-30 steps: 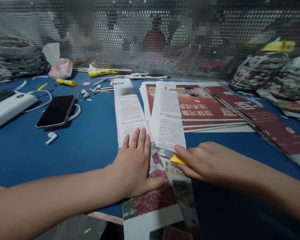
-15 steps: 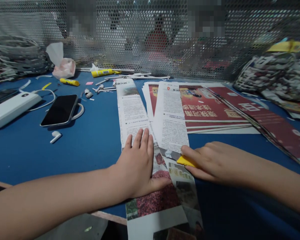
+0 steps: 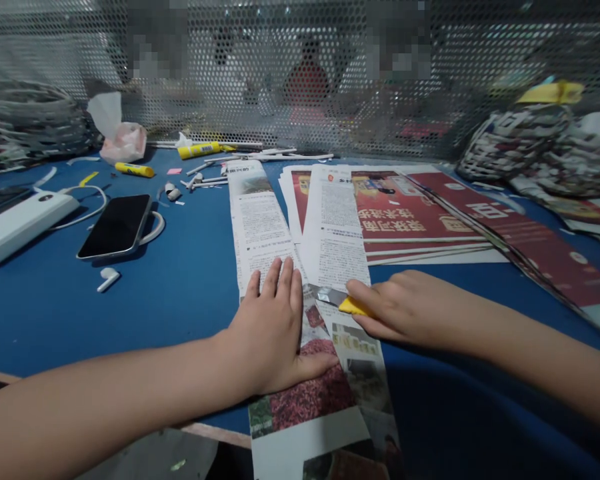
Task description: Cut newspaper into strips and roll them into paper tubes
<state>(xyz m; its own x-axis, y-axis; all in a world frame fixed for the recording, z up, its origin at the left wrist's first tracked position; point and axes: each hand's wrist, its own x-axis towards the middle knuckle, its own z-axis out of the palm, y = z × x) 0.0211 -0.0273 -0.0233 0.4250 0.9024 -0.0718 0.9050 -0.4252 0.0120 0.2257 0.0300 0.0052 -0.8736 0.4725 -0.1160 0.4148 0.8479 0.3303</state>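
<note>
My left hand (image 3: 271, 333) lies flat, fingers spread, on a long newspaper strip (image 3: 256, 223), pressing it against the blue table. A yellow-handled knife (image 3: 355, 306) is gripped in my right hand (image 3: 397, 303). Its grey blade (image 3: 329, 295) points left, and the tip end reaches the right edge of the strip beside my left fingers. Partly under that strip, a second newspaper strip (image 3: 341, 233) slants away to the right, with the blade lying across it. Both strips run toward the near table edge.
Red printed newspapers (image 3: 410, 207) are stacked behind on the right. On the left lie a phone (image 3: 116, 227), a white power bank (image 3: 25, 223), an earbud (image 3: 109, 277) and glue sticks (image 3: 134, 170). Woven paper baskets (image 3: 510, 137) stand at the sides. A perforated metal screen (image 3: 260, 87) closes the back.
My right hand has moved slightly left and forward with the knife, its blade shifting along the strip's edge. My left hand stays pressed in place. The whole view has shifted a little.
</note>
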